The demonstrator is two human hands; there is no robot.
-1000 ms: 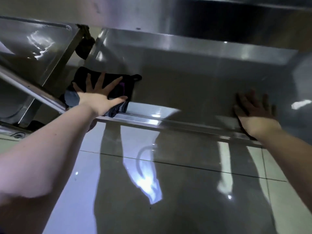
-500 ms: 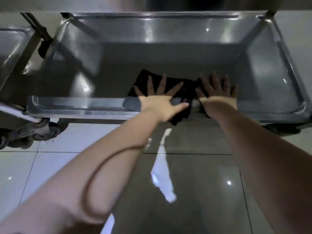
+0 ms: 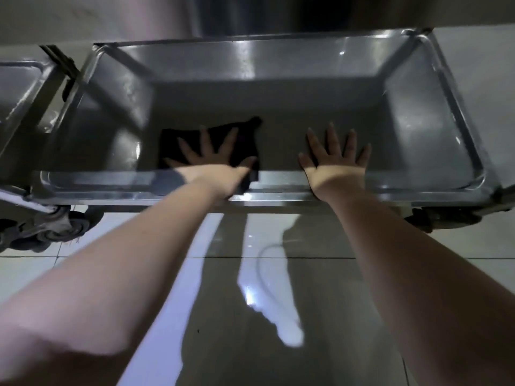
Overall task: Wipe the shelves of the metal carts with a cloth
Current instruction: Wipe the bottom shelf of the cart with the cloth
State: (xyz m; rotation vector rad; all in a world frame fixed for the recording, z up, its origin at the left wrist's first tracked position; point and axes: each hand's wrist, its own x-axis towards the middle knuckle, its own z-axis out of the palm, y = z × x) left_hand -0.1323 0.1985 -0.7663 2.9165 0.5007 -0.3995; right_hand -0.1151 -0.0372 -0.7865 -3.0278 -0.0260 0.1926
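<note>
A dark cloth (image 3: 172, 144) lies flat on the bottom shelf (image 3: 292, 118) of a metal cart, close to the front rim (image 3: 278, 188). My left hand (image 3: 214, 162) presses on the cloth with fingers spread straight. My right hand (image 3: 335, 162) lies flat on the bare shelf to the right of the cloth, fingers spread, a short gap away. Both forearms reach in over the front rim.
A second metal cart (image 3: 19, 84) stands to the left, its castor wheels (image 3: 64, 227) on the floor. Another wheel (image 3: 434, 218) sits under the right corner. An upper shelf (image 3: 250, 15) overhangs the top. Glossy floor tiles (image 3: 250, 302) lie below.
The cloth and my left hand slid left along the shelf. My right hand came off the cloth's edge and now rests on bare metal.
</note>
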